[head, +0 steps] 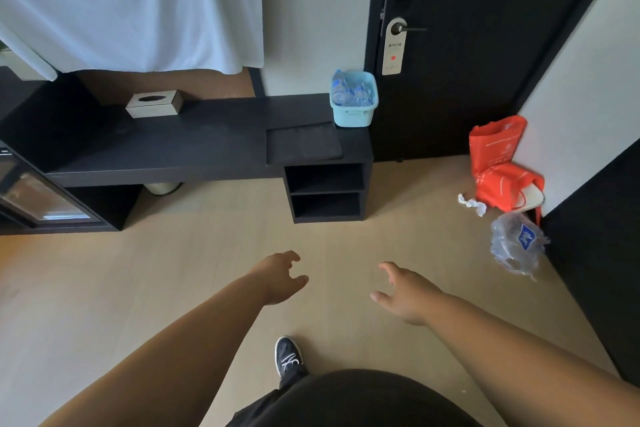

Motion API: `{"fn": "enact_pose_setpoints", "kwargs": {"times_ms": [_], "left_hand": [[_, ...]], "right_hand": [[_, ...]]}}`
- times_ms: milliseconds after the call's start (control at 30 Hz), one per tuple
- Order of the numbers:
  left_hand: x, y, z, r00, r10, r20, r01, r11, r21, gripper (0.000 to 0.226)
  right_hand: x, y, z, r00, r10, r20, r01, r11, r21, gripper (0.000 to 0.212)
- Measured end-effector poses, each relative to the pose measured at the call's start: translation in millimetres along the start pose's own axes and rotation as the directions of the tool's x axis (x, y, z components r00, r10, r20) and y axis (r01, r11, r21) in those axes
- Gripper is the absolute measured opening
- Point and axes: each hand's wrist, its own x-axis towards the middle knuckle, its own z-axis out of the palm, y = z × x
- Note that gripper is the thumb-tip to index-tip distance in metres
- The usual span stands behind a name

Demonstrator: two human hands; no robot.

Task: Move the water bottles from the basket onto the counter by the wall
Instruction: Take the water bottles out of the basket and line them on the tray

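Observation:
A light blue plastic basket (353, 114) stands at the right end of the long black counter (180, 146), against the wall beside the door. Several clear water bottles (349, 94) with blue labels fill it. My left hand (282, 277) and my right hand (403, 293) are both held out over the floor, well short of the counter, fingers apart and holding nothing.
A tissue box (154, 103) sits on the counter's left part, a dark mat (304, 142) near the basket. A white cloth (131, 3) hangs above. Red bags (502, 163), a clear plastic bag (517, 243) and crumpled paper (471, 203) lie on the floor at right by the black door (485, 45).

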Motion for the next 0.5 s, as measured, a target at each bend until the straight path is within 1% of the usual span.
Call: {"fn": "enact_pose_setpoints", "kwargs": {"times_ms": [167,267,500], "left_hand": [[41,-12,-33,1.0,0.016,0.009,-0.016,1.0,-0.025,0.062],[66,-26,-56,1.0,0.017,0.015,-0.017,0.999,-0.032,0.063],[116,-66,-105,0.999,0.007,0.037,-0.007,1.0,0.007,0.065]], "right_hand": [[39,-24,-29,1.0,0.023,0.015,-0.022,0.999,-0.038,0.087],[68,-48,-44,1.0,0.021,-0.005,-0.021,0.999,-0.046,0.085],[125,-104,-64,0.999,0.039,0.006,-0.038,0.998,-0.04,0.079]]}}
